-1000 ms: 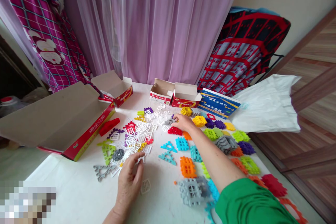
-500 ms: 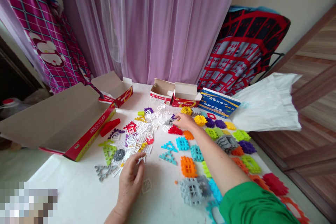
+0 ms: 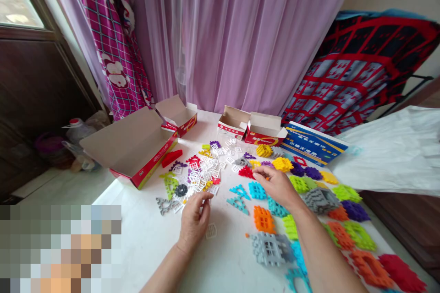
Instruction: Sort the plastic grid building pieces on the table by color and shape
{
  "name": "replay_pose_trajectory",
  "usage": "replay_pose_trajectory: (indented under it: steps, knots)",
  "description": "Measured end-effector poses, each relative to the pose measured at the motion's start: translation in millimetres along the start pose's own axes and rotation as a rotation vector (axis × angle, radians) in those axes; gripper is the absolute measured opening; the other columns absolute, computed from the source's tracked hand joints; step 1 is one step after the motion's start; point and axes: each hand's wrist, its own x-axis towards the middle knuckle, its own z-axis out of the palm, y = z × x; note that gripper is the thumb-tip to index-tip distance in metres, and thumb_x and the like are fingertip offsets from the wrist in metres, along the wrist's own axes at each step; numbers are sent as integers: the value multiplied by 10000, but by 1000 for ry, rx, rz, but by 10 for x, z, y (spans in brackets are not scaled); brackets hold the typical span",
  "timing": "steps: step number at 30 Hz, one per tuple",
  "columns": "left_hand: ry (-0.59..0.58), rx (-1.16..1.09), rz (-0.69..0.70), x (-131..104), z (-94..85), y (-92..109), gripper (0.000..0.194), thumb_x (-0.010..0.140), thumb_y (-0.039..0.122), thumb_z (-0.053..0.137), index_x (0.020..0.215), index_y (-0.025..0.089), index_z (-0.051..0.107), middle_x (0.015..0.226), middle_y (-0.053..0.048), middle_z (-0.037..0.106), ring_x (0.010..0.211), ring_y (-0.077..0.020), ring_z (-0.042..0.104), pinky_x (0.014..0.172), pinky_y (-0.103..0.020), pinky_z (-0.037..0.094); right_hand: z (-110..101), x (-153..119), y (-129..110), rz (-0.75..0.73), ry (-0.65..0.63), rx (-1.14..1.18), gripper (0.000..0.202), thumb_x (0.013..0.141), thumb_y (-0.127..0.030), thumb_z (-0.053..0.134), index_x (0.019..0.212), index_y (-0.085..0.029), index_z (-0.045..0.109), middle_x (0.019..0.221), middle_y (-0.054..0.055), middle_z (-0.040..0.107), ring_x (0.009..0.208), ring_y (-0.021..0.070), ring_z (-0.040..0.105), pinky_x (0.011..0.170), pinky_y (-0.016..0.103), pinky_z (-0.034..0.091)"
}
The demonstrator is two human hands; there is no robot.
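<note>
My left hand (image 3: 195, 219) hovers at the near edge of a heap of white window pieces (image 3: 206, 169), thumb and forefinger brought close; whatever they hold is too small to make out. My right hand (image 3: 277, 185) is beside red toothed pieces (image 3: 246, 172) and above a blue square block (image 3: 257, 190), its fingers bent together and their tips partly hidden. Light blue triangular pieces (image 3: 238, 205) lie between the hands. One white window piece (image 3: 211, 230) rests alone right of my left hand. Nearer me is a grey block (image 3: 268, 248) with a window in it.
Open boxes stand at the back: a large red one (image 3: 151, 160) at left, smaller ones (image 3: 233, 121) mid-table. A blue box (image 3: 312, 143) and white bag (image 3: 395, 146) are at right. Stacked coloured blocks (image 3: 371, 268) line the right side.
The view has swung left, shifting everything rightward in the picture. My right hand has drawn back toward me, from the purple and grey pieces to beside the red ones. My left hand stays near the heap.
</note>
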Motion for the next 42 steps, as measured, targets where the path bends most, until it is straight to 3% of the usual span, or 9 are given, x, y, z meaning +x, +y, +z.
replay_pose_trajectory:
  steps: [9, 12, 15, 19, 23, 26, 30, 35, 42]
  knots:
    - [-215, 229, 167, -97, -129, 183, 219, 927, 219, 484, 1099, 228, 620, 931, -63, 735, 897, -200, 666, 826, -369, 526, 56, -679, -529, -138, 108, 152, 250, 838, -411, 566, 857, -215, 720, 851, 53, 740, 773, 196, 674, 680, 283, 529]
    - [-143, 434, 126, -142, -372, 67, 325, 896, 230, 516, 1215, 219, 581, 1207, -111, 667, 1151, -274, 584, 1002, -502, 445, 125, -807, -640, -204, 138, 172, 225, 857, -382, 565, 843, -214, 713, 803, 43, 725, 706, 173, 655, 643, 264, 523]
    - [-111, 598, 24, -188, -729, -194, 375, 875, 221, 518, 1245, 185, 566, 1289, -142, 614, 1206, -289, 548, 1026, -493, 432, 256, -857, -734, -264, 121, 203, 204, 876, -347, 558, 841, -212, 707, 793, 37, 715, 689, 157, 642, 623, 244, 514]
    - [-356, 694, -80, -122, -1162, -419, 387, 844, 344, 586, 1192, 174, 604, 1259, -152, 633, 1144, -297, 595, 969, -435, 480, 410, -852, -816, -328, 62, 231, 191, 888, -312, 547, 851, -213, 707, 773, 28, 703, 672, 145, 625, 598, 229, 493]
    - [-504, 679, -105, 86, -1348, -375, 256, 880, 373, 528, 1037, 220, 662, 1079, -109, 702, 962, -247, 662, 859, -361, 503, 418, -854, -822, -311, 46, 244, 205, 888, -331, 538, 848, -218, 704, 783, 36, 704, 692, 155, 625, 605, 237, 497]
    - [-451, 590, -141, 198, -1362, -300, 250, 892, 396, 484, 801, 241, 658, 805, -63, 706, 771, -206, 675, 728, -307, 495, 394, -875, -793, -284, 18, 234, 210, 885, -342, 532, 846, -229, 704, 796, 42, 706, 704, 165, 631, 604, 248, 503]
    - [-325, 50, -466, 250, -1223, -82, 364, 853, 553, 484, 839, 217, 624, 664, -28, 690, 567, -163, 637, 506, -246, 433, 446, -882, -811, -291, -25, 185, 193, 875, -288, 536, 967, -235, 696, 879, 45, 708, 703, 157, 632, 661, 271, 529]
    - [-530, -419, -717, 308, -924, 355, 470, 738, 603, 632, 923, 174, 593, 670, -29, 703, 492, -110, 588, 428, -193, 336, 510, -822, -937, -412, -67, 4, 401, 837, -213, 586, 1232, -269, 631, 1114, 56, 677, 892, 180, 655, 828, 305, 524]
    - [-662, -424, -679, 363, -627, 481, 496, 734, 623, 623, 932, 168, 607, 611, 3, 665, 478, -92, 547, 444, -194, 340, 336, -830, -863, -470, -174, -173, 181, 874, -245, 612, 1006, -262, 734, 927, 27, 731, 870, 174, 662, 767, 265, 485]
